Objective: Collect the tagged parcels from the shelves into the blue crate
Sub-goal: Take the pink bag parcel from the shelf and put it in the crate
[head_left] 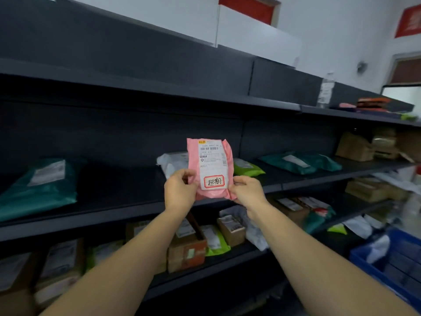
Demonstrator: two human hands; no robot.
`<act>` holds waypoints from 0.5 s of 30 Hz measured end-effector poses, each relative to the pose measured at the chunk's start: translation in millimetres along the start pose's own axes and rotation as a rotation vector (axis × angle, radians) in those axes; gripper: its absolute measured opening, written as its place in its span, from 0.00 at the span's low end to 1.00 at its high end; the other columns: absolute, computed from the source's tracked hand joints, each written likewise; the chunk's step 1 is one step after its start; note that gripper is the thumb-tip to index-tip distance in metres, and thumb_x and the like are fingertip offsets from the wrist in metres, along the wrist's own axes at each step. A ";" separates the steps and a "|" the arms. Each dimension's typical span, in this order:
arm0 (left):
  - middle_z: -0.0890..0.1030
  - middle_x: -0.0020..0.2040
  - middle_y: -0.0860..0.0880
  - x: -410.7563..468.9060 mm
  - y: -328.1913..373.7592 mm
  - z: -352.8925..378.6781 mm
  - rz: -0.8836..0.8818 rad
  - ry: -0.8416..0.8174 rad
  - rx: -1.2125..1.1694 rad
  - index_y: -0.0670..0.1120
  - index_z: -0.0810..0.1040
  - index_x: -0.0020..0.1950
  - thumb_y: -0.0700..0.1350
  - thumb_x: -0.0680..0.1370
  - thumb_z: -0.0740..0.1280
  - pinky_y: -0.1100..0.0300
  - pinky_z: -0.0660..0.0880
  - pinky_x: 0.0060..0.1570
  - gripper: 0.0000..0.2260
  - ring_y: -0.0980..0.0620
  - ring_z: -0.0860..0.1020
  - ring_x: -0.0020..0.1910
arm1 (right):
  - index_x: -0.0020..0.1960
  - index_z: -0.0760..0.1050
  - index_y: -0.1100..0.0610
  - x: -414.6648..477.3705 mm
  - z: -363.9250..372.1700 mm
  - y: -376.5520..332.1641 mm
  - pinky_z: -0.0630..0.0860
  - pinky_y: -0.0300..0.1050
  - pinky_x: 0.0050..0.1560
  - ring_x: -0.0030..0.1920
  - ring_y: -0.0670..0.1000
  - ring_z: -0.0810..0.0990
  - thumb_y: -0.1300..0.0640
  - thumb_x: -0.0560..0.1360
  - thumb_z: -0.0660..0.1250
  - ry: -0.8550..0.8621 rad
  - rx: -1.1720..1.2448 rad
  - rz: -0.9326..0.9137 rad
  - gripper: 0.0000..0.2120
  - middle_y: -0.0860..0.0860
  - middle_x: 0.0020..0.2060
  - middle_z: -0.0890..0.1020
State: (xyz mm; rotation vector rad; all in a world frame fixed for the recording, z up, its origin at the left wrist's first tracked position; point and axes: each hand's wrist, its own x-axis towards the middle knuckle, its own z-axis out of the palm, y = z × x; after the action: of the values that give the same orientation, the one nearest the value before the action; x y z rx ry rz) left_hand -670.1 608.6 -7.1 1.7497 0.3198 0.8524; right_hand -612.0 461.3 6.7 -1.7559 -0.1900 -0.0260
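Two grips on one pink parcel (211,156), held upright in front of middle shelf (91,216). Left grip (180,190) pinches lower left edge, thumb on front. Right grip (247,190) pinches lower right edge. Shipping label faces camera, red-bordered handwritten tag (214,181) on its lower part. White mailer (170,163) and green mailer (248,167) lie on shelf behind parcel. Teal mailer (38,185) far left, same shelf. Blue crate (362,263) lower right, white bag (378,247) inside.
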 end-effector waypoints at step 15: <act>0.79 0.52 0.47 -68.6 33.4 263.0 0.064 -0.383 -0.006 0.43 0.79 0.51 0.35 0.74 0.70 0.72 0.72 0.34 0.07 0.52 0.77 0.48 | 0.42 0.83 0.52 35.7 -249.4 98.1 0.81 0.54 0.52 0.48 0.56 0.83 0.64 0.71 0.68 0.357 -0.185 0.104 0.08 0.51 0.41 0.84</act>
State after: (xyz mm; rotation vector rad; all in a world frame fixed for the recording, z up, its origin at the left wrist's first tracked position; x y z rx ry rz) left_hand -545.6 366.7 -37.4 1.8808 0.0071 0.5451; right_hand -540.9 204.0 -36.0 -1.9094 0.1683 -0.2872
